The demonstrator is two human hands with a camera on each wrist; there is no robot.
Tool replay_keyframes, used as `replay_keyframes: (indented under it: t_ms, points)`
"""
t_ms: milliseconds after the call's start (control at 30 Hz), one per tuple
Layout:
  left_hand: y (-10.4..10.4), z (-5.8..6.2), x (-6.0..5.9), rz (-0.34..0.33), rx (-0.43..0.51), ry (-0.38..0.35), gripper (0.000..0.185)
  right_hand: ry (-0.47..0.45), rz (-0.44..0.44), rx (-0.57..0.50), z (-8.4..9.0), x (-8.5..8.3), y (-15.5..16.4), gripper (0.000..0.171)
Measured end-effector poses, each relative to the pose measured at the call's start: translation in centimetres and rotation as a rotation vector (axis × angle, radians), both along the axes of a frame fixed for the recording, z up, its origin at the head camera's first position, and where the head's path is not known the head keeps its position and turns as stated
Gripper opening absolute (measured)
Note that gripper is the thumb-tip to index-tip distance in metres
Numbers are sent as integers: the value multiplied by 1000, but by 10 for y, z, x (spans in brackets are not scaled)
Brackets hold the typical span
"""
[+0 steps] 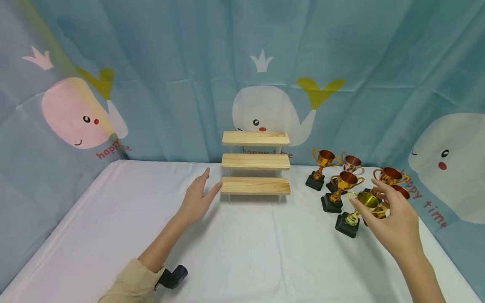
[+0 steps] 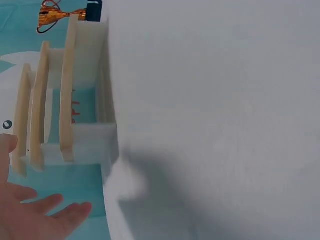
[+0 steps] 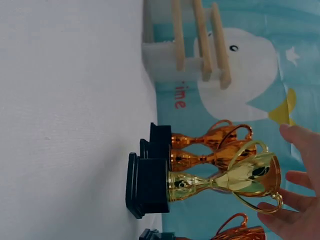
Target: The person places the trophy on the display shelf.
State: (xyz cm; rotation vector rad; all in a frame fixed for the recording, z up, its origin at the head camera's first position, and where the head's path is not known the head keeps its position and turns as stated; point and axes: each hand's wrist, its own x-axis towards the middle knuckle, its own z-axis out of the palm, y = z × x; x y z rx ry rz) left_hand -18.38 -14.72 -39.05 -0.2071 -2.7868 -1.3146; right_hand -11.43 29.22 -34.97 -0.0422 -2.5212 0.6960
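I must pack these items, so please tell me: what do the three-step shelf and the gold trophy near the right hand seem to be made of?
Shelf: pale unfinished wood boards with visible grain, on white supports. Gold trophy: mirror-shiny gold cup, metal or plated plastic, unclear which; matte black base.

— Any writing to read here?
— Only on the backdrop cloth [image 1: 182,84]. "happy time" in red runs under the far whale behind the wooden stand [image 1: 255,162], partly hidden by it.
— Elsewhere?
— The same words under the left whale, cut off, and "time" at right.
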Motion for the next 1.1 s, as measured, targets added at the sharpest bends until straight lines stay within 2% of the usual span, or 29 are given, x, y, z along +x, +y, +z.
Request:
replay_keyframes:
  t_ms: [233, 367, 633, 1100]
  points:
    - [18, -10, -7, 88, 155, -21, 68, -26, -16, -38, -9, 3, 8, 75]
    - [25, -16, -11, 123, 206, -32, 64, -48, -23, -55, -12, 4, 9, 72]
    - [32, -19, -12, 178, 305, -35, 57, -77, 7, -67, -16, 4, 10, 66]
    - [34, -23, -13, 240, 388, -113, 46, -108, 85, -20, -16, -3, 20, 59]
